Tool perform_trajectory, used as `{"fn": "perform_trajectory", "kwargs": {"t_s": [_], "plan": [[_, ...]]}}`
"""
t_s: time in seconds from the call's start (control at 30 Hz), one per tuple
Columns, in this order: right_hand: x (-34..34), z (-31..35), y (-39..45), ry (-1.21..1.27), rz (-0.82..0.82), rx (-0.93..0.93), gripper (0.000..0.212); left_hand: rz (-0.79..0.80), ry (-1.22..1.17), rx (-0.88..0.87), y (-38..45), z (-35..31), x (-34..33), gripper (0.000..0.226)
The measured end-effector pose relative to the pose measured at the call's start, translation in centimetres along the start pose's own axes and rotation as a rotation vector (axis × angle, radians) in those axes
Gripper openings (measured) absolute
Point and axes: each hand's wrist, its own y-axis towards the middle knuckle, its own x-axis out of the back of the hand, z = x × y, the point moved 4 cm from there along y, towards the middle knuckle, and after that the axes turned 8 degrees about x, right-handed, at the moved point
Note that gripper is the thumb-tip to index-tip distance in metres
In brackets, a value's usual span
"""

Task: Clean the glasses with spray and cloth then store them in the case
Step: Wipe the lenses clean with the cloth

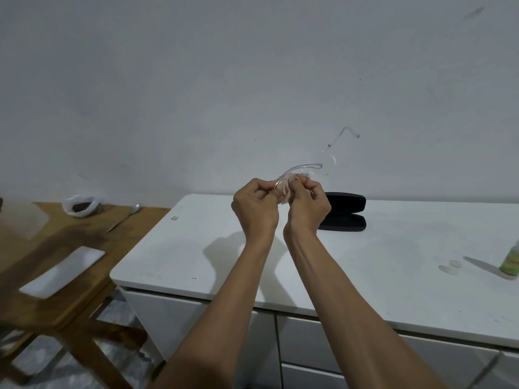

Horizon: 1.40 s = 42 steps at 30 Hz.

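Clear-framed glasses are held up in front of the wall, above the white cabinet top. My left hand pinches the frame near one lens. My right hand pinches a small pinkish cloth against that lens. One temple arm sticks up to the right. The black glasses case lies open on the cabinet top just behind my right hand. A green spray bottle stands at the right edge of the view.
A wooden table stands to the left, bearing a white slab, a plastic bag of dark stuff and a spoon. Two small clear lumps lie near the bottle. Drawer fronts run below the cabinet top.
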Motion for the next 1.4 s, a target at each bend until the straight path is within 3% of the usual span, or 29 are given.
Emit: {"fn": "perform_trajectory", "kwargs": {"t_s": [0.33,0.63,0.8,0.93,1.13,1.4], "plan": [[0.3,0.3,1.0,-0.267,0.405,0.029,0.013,0.061,-0.054,0.029,1.4,0.2,1.1,0.005],[1.4,0.5,-0.1,-0.361,0.638,-0.053,0.006,0.074,-0.009,0.101,2.7,1.5,3.1,0.018],[1.9,0.3,0.1,-0.425,0.607,-0.023,0.004,0.055,0.010,0.093,2.9,2.1,3.7,0.018],[2.0,-0.1,-0.1,-0.485,0.492,0.078,0.006,0.039,0.031,0.047,2.9,2.2,3.7,0.020],[1.8,-0.1,0.0,-0.599,0.463,0.241,0.007,0.003,0.013,0.000,3.6,2.3,4.3,0.007],[3.3,1.3,0.9,-0.469,0.470,0.232,0.015,-0.029,-0.026,-0.034,5.7,3.6,6.9,0.012]]}}
